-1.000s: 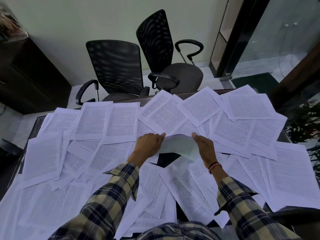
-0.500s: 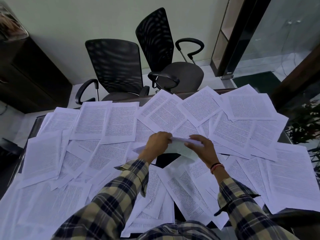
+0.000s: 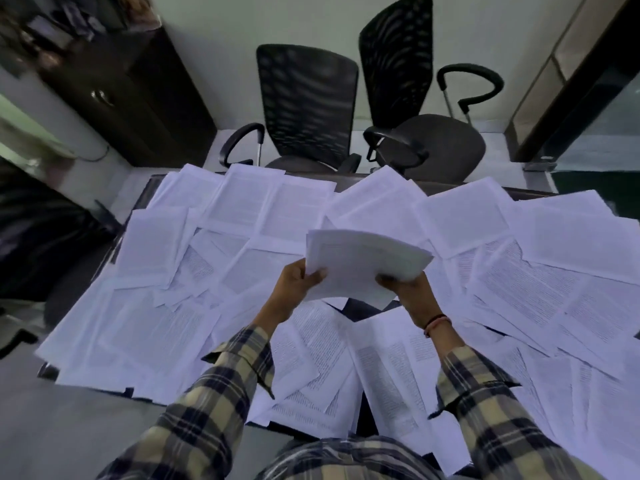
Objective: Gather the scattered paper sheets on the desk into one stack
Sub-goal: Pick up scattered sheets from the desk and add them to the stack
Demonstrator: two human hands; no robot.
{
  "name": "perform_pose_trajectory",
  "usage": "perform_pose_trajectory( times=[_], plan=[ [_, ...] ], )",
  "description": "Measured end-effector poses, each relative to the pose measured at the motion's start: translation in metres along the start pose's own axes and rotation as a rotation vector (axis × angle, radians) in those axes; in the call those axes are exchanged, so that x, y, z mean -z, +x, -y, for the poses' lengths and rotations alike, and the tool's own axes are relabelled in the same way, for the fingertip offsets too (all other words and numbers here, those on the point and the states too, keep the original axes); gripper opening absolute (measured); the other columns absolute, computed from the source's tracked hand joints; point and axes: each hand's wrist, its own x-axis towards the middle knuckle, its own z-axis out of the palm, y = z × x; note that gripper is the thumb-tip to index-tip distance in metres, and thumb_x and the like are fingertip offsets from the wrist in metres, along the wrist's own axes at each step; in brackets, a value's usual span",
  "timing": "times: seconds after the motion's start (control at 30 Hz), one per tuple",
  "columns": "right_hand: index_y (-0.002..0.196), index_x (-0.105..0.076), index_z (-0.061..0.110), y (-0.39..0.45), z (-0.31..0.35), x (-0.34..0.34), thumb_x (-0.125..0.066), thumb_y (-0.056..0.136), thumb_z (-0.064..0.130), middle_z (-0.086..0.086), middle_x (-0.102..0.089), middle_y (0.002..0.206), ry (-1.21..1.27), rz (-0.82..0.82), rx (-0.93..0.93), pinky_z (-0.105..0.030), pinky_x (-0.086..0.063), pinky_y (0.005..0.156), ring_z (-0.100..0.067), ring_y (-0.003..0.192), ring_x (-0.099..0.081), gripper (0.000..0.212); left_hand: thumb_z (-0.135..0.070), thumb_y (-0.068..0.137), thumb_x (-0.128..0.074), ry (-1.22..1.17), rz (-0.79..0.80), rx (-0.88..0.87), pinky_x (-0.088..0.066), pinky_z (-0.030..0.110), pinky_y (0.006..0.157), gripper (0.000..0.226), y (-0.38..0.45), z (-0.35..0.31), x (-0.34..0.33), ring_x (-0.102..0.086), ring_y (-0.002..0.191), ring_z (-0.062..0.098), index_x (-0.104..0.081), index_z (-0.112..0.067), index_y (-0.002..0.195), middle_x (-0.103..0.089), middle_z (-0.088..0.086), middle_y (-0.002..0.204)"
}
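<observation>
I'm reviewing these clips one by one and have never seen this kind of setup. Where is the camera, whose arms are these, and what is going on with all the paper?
There is no machine here. The single picture comes from a wide-angle camera worn on a person's head, looking forward and down, which is why the edges bend. The two arms in checked sleeves belong to the wearer.

The desk is almost wholly covered by scattered printed paper sheets, overlapping at many angles; only small dark patches of its top show. Beyond it stand two black office chairs, and a dark cabinet sits at the far left.

The left hand and the right hand together grip a small held bundle of sheets, lifted above the desk, one hand at each lower corner. How many sheets it holds cannot be told.
</observation>
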Motion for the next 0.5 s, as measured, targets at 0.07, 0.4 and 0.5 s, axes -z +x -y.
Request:
perform_pose_trajectory(
  times=[0.07,0.4,0.5],
  plan=[
    [0.101,-0.075,0.010,0.002,-0.010,-0.014,-0.079,0.087,0.012,-0.018,-0.075,0.095,-0.105,0.074,-0.033,-0.049,-0.060,0.076,-0.026,0.087,-0.069,0.014,-0.016,0.095,-0.074,0.000,-0.061,0.039,-0.059,0.022,0.077,0.020,-0.012,0.016,0.010,-0.074,0.091,0.011,-0.072,-0.012,0.115,-0.078,-0.007,0.102],
    [0.090,-0.072,0.009,0.003,-0.012,-0.080,-0.073,0.094,0.018,-0.002,-0.071,0.077,-0.356,0.128,-0.039,-0.031,-0.051,0.063,-0.009,0.068,-0.061,0.011,-0.039,0.094,-0.066,0.023,-0.253,0.120,-0.049,0.037,0.068,0.044,-0.031,0.084,0.059,-0.058,0.074,0.016,-0.058,0.004,0.087,-0.064,0.011,0.080],
    [0.112,-0.074,0.008,0.013,-0.013,-0.123,-0.077,0.091,0.018,-0.005,-0.077,0.104,-0.366,0.183,-0.047,-0.033,-0.059,0.080,-0.018,0.093,-0.072,0.024,-0.033,0.089,-0.067,0.010,-0.332,0.206,-0.044,0.035,0.062,0.042,-0.040,0.102,0.088,-0.051,0.066,0.018,-0.044,-0.003,0.070,-0.051,0.010,0.069]
  ],
)
